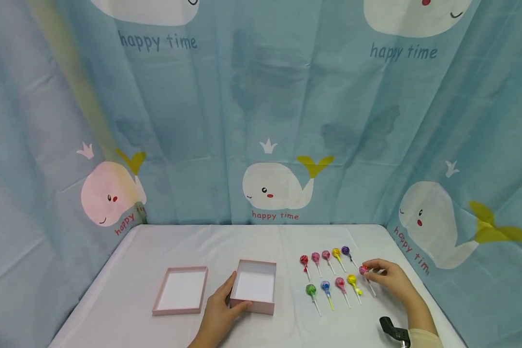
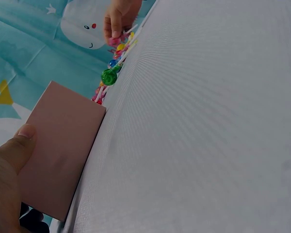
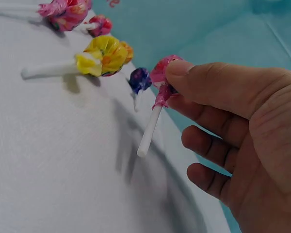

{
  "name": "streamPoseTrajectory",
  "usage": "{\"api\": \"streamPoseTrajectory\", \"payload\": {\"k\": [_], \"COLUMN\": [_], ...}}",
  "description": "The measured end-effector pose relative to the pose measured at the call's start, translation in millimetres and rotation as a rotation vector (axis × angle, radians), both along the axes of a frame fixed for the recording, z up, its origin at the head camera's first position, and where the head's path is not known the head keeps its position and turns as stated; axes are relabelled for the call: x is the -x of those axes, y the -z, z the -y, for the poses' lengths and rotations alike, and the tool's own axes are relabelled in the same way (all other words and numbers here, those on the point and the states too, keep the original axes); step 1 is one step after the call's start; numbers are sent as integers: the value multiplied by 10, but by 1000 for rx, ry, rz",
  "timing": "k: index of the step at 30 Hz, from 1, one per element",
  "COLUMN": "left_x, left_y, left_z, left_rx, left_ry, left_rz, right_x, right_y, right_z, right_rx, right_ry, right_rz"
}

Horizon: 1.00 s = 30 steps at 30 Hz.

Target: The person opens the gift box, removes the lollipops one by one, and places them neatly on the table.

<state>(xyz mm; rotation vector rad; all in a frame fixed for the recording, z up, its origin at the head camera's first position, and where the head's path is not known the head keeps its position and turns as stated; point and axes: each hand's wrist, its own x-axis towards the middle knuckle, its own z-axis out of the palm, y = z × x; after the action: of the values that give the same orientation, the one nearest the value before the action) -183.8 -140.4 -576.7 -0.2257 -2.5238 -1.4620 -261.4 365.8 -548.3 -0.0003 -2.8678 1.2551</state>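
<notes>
My right hand [image 1: 390, 279] pinches a pink lollipop [image 3: 161, 77] by its wrapped head between thumb and index finger. Its white stick points down, with the other fingers loosely curled behind it. An uncovered pink box [image 1: 254, 286] with a white inside stands in mid-table. At its near left corner my left hand [image 1: 221, 309] grips it, the thumb on the front wall [image 2: 63, 150]. Two rows of wrapped lollipops lie right of the box, among them a green one [image 1: 311, 290], a blue one [image 1: 326, 286], a yellow one [image 1: 352, 280] and a purple one [image 1: 345, 250].
A shallow pink lid [image 1: 180, 290] lies inside-up left of the box. White cloth [image 1: 126, 270] covers the table. Behind it and at both sides hangs a blue curtain [image 1: 191, 188] printed with whales. A black strap-like piece [image 1: 393, 330] shows at my right wrist.
</notes>
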Motion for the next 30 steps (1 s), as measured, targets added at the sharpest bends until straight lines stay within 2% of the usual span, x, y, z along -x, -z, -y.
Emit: {"api": "streamPoseTrajectory", "payload": {"k": [5,12,16,24,30], "left_x": [-36,-7,-8,-11,-4], "left_y": [-1,-8,-4,-22,-36], "left_z": [9,18,9,6,4], "left_rx": [0,2,-9,-19,-11], "left_ry": [4,12,14,5,-7], "left_rz": [13,-9,11,48,47], "right_x": [-9,-2,-8,-15,20], "right_y": [85,128,146,166,170], "right_z": [-5,-3,-4,6,1], "right_rx": [13,22,33,16,6], "right_ry": [15,25,25,32,24], "right_rz": [34,49,70,56,52]}}
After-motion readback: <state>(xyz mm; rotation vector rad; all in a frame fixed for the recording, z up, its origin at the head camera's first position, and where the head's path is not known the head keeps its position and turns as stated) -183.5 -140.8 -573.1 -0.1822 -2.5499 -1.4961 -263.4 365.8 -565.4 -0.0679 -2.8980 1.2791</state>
